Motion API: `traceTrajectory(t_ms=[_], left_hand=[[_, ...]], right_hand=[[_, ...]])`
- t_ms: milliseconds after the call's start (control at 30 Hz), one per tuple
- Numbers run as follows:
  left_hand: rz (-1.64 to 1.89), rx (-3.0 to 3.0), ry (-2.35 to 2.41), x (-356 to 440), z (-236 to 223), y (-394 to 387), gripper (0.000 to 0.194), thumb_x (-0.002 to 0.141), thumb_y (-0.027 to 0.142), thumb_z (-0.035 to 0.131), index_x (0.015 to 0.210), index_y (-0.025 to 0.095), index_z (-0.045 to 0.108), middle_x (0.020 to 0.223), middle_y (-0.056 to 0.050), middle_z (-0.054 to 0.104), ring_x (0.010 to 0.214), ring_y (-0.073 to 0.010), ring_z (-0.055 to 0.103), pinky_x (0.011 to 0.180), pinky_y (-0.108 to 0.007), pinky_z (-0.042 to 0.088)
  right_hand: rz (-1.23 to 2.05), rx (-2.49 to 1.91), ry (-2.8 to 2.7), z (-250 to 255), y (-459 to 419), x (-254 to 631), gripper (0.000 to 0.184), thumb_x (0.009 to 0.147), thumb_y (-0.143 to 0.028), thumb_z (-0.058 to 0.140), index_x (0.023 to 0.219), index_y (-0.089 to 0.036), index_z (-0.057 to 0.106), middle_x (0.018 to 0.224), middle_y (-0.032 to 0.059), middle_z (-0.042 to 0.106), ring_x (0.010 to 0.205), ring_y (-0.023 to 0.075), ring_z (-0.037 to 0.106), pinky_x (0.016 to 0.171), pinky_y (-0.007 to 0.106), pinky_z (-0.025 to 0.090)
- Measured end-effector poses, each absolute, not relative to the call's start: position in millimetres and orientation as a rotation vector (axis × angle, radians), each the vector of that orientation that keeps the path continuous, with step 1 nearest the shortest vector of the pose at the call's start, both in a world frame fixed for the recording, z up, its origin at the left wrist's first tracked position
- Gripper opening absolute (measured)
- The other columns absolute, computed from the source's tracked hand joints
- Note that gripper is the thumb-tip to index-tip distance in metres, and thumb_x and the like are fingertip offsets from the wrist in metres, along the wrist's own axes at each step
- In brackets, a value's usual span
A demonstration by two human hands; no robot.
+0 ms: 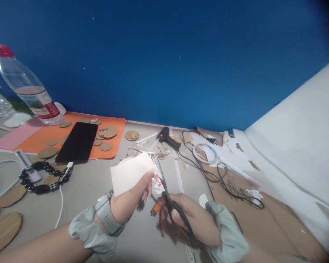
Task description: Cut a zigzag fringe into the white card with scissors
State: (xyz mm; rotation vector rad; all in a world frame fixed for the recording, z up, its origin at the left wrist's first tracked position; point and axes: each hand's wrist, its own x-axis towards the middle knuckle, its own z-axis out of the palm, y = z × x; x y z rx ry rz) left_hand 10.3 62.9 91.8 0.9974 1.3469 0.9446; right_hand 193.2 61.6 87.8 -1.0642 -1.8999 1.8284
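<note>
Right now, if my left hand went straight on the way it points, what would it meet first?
Likely the scissors in your right hand, which show just beyond your left hand, though depth is unclear.

Left arm (48,240): bare, entering from the lower left, angled up and inward. Left wrist (117,210): roughly in line with the forearm. Left hand (133,197): closed in a pinch, thumb (148,175) extended on top, fingers (146,192) curled under.

Right arm (259,252): entering from the lower right, only a short length in view. Right hand (193,215): gripping, thumb bent, fingers (163,216) curled, partly shadowed and blurred. Hands: near each other, apart, left slightly higher.
</note>
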Motion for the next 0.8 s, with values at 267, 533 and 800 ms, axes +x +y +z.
traceTrajectory(t_ms=[267, 533, 800], left_hand=[[0.963, 1.080, 1.322, 7.2, 86.4, 62.7, 0.045, 0.085, 0.039, 0.049, 0.045, 0.020, 0.044, 0.038, 0.007, 0.042, 0.039, -0.0084, 0.042, 0.056, -0.021, 0.044], [0.954, 1.080, 1.312, 7.6, 82.4, 62.4, 0.049, 0.087, 0.044, 0.045, 0.045, 0.020, 0.043, 0.037, 0.007, 0.040, 0.037, -0.0082, 0.040, 0.053, -0.021, 0.043], [0.959, 1.097, 1.316, 8.2, 82.5, 63.2, 0.052, 0.087, 0.051, 0.044, 0.046, 0.020, 0.044, 0.038, 0.007, 0.040, 0.036, -0.0077, 0.039, 0.051, -0.021, 0.043]], right_hand=[[1.844, -1.049, -1.892, 85.6, 61.3, 193.4, 0.071, 0.076, -0.076, 0.038, 0.099, -0.012, 0.059, 0.071, 0.0097, 0.065, 0.060, 0.0179, 0.059, 0.056, 0.027, 0.046], [1.855, -1.049, -1.904, 88.1, 62.0, 194.1, 0.071, 0.077, -0.075, 0.038, 0.100, -0.012, 0.059, 0.071, 0.0091, 0.064, 0.054, 0.0141, 0.053, 0.049, 0.023, 0.041], [1.869, -1.050, -1.905, 89.3, 63.9, 192.8, 0.074, 0.075, -0.077, 0.040, 0.098, -0.009, 0.060, 0.070, 0.0106, 0.065, 0.051, 0.0125, 0.050, 0.046, 0.022, 0.040]])
